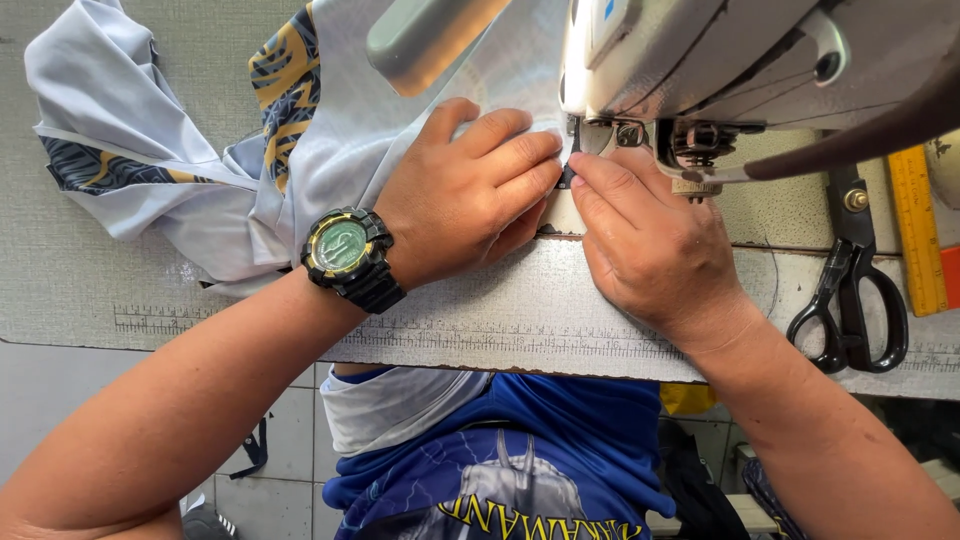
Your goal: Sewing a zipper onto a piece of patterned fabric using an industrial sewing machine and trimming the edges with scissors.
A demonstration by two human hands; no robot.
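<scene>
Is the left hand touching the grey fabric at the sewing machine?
Touching. The head view shows the left hand lying flat on the grey fabric, fingers pressing it beside the sewing machine.

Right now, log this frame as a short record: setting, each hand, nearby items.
Setting: sewing machine on a grey work table
Left hand: flat on pale grey fabric, wristwatch on the wrist
Right hand: fingertips pinching the fabric edge by the presser foot
Nearby: black scissors, yellow ruler
</scene>
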